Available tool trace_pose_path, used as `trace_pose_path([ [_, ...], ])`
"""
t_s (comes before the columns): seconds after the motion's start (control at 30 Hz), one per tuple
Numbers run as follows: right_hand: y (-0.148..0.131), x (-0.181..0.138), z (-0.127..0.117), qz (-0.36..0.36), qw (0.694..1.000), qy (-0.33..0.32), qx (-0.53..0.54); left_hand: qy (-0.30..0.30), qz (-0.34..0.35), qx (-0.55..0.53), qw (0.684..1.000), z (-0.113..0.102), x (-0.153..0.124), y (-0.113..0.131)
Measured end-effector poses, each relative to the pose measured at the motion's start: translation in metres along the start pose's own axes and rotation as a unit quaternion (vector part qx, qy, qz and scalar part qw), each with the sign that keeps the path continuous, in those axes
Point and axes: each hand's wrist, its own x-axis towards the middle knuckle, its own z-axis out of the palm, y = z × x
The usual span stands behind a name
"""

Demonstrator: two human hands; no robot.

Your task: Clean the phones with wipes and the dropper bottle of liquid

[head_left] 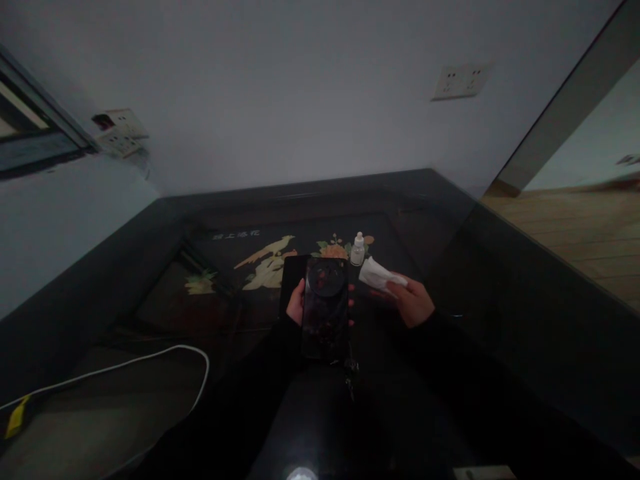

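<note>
- Phone (325, 320), in the head view, my only one, sits mid-frame over the dark tabletop (430, 220), its big round ring facing up; whether it touches down I cannot tell.
- My left hand (296, 305) grasps it, thumb by one long edge, fingertips round the other; a dark flat piece (291, 283) shows behind.
- My right hand (414, 303) pinches a white tissue (376, 273), apart from the phone.
- To work well, I'd hold the phone by its edges, leave its face uncovered, and lay the tissue on flat and light, gentlest over the ring.
- A dropper bottle (357, 252) stands upright just beyond the tissue; a wide swing could tip it, I judge.
- Some dangling piece (351, 369) at the phone's lower end might snag.
- Rightward, the tabletop runs on to its slanting edge, giving my arm room; a white cable (180, 347) loops well off left.
</note>
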Motion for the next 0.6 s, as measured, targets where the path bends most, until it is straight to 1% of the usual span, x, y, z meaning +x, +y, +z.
trace_pose_path([
  [0.07, 0.008, 0.0, -0.005, 0.034, 0.999, 0.006, 0.025, 0.001, 0.016, -0.004, 1.0, 0.001, 0.001, -0.002],
  [0.13, 0.012, 0.001, -0.009, 0.053, 0.998, 0.006, 0.044, 0.02, 0.023, 0.003, 1.0, 0.0, 0.003, -0.004],
  [0.17, 0.012, 0.002, -0.01, 0.059, 0.997, 0.009, 0.052, 0.035, 0.02, 0.01, 0.999, -0.002, 0.004, -0.004],
  [0.23, 0.011, 0.005, -0.012, 0.066, 0.995, 0.017, 0.066, 0.045, -0.013, 0.046, 0.998, -0.005, 0.004, -0.005],
  [0.3, 0.01, 0.007, -0.013, 0.071, 0.994, 0.028, 0.074, 0.05, 0.027, 0.093, 0.994, -0.005, 0.003, -0.004],
  [0.37, 0.011, 0.01, -0.013, 0.076, 0.993, 0.037, 0.081, 0.067, 0.094, 0.176, 0.978, -0.001, 0.004, -0.001],
  [0.4, 0.011, 0.01, -0.013, 0.079, 0.992, 0.041, 0.085, 0.081, 0.124, 0.232, 0.961, 0.002, 0.007, 0.001],
  [0.43, 0.012, 0.011, -0.013, 0.083, 0.992, 0.044, 0.088, 0.102, 0.147, 0.295, 0.939, 0.006, 0.012, 0.003],
  [0.47, 0.013, 0.011, -0.013, 0.086, 0.991, 0.047, 0.091, 0.124, 0.164, 0.364, 0.909, 0.01, 0.018, 0.005],
  [0.5, 0.013, 0.011, -0.013, 0.089, 0.99, 0.05, 0.094, 0.151, 0.182, 0.43, 0.871, 0.015, 0.026, 0.008],
  [0.53, 0.014, 0.011, -0.012, 0.092, 0.99, 0.054, 0.098, 0.181, 0.186, 0.499, 0.827, 0.019, 0.035, 0.01],
  [0.57, 0.014, 0.011, -0.012, 0.094, 0.989, 0.057, 0.101, 0.213, 0.171, 0.573, 0.773, 0.023, 0.044, 0.013],
  [0.6, 0.013, 0.011, -0.012, 0.096, 0.988, 0.06, 0.105, 0.239, 0.141, 0.645, 0.712, 0.026, 0.053, 0.015],
])
